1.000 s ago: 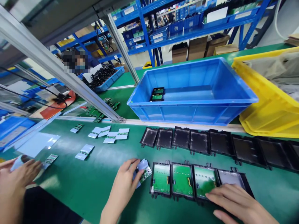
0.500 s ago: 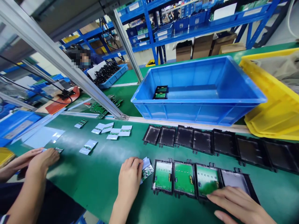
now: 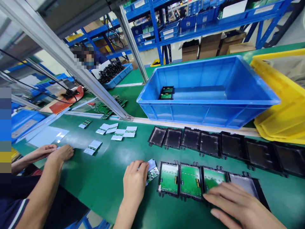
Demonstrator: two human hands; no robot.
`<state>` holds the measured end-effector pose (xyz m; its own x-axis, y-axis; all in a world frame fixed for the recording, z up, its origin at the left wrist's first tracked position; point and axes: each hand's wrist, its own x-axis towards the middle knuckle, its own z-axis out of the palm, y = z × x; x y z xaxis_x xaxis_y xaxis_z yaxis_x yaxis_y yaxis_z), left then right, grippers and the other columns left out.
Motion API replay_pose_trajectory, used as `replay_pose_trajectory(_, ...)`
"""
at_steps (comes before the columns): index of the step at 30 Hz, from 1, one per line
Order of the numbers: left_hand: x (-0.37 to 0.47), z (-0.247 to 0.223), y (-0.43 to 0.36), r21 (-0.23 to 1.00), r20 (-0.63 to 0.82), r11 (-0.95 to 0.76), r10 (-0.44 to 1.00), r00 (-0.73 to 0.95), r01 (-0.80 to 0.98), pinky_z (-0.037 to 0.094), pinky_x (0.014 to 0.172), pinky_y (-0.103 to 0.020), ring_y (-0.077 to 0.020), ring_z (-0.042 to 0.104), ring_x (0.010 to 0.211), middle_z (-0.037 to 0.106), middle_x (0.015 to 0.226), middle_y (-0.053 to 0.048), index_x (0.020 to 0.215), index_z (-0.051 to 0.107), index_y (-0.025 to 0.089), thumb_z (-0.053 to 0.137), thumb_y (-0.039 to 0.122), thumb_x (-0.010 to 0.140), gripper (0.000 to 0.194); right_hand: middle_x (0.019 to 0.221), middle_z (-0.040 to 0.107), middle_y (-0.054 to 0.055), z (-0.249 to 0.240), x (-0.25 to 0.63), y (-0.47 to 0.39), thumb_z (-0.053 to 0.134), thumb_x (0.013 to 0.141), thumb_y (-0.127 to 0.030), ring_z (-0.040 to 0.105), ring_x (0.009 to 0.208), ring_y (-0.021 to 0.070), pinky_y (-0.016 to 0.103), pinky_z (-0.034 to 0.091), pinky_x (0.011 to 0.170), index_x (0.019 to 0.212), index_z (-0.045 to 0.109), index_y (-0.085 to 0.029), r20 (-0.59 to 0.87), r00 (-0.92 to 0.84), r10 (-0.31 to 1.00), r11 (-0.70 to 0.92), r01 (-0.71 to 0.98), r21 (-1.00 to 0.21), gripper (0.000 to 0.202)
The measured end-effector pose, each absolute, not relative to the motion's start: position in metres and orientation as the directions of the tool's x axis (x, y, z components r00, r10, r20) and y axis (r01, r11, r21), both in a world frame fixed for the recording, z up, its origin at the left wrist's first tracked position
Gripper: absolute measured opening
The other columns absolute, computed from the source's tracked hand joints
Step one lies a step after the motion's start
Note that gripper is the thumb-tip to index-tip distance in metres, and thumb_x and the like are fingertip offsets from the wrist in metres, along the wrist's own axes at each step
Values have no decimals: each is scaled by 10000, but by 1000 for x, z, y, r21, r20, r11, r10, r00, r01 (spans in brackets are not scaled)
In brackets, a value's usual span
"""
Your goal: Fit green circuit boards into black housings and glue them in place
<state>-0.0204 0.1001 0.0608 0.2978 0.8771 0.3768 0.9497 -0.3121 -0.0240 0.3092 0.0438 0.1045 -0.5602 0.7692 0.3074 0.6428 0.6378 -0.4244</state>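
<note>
My left hand (image 3: 135,178) is closed on the edge of a small circuit board (image 3: 153,173), which has a pale blue-white pad on its upper part. My right hand (image 3: 234,202) has its fingers stretched out; the fingertips rest over the lower part of a green circuit board (image 3: 213,176) in the third black housing. To the left of it, two more housings hold a green board (image 3: 168,178) and another green board (image 3: 190,180). The fourth housing (image 3: 243,185) shows a grey-white inside and is partly hidden by my right hand.
A row of black housings (image 3: 209,143) lies behind. Beyond stand a blue bin (image 3: 188,113) with two boards in housings and a yellow bin (image 3: 269,117). Several padded boards (image 3: 92,147) lie left, near a co-worker's hands (image 3: 62,153). A metal post (image 3: 78,70) slants across.
My right hand has shifted slightly left over the third housing, covering more of its board. My left hand keeps its grip. The co-worker's hands have moved a little; the view has shifted slightly.
</note>
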Motion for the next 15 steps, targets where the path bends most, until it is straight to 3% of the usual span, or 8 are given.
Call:
replay_pose_trajectory(5, -19, 63, 104, 13, 356, -318, 887, 293, 948, 453, 659, -331, -208, 583, 714, 623, 802, -37, 846, 602, 195, 430, 234, 1006, 238, 952, 694, 44, 132, 239, 122, 478, 1000, -201, 656, 901, 195, 319, 503, 780, 989, 722, -227, -97, -642, 761, 486, 662, -571, 245)
replay_pose_trajectory(9, -18, 61, 103, -16, 365, -325, 878, 308, 946, 431, 647, -338, -214, 566, 709, 599, 785, -37, 821, 576, 193, 434, 203, 1000, 228, 942, 706, 57, 116, 170, 187, 576, 954, -164, 666, 945, 196, 338, 517, 847, 905, 712, -156, -226, -684, 694, 481, 673, -562, 144)
replay_pose_trajectory(15, -19, 58, 100, -69, 394, -339, 855, 338, 938, 397, 646, -338, -210, 547, 723, 606, 802, -38, 844, 572, 182, 482, 170, 982, 165, 968, 701, 33, 89, 123, 217, 662, 941, -281, 675, 935, 182, 378, 559, 856, 920, 677, -141, -383, -735, 559, 481, 664, -573, 143)
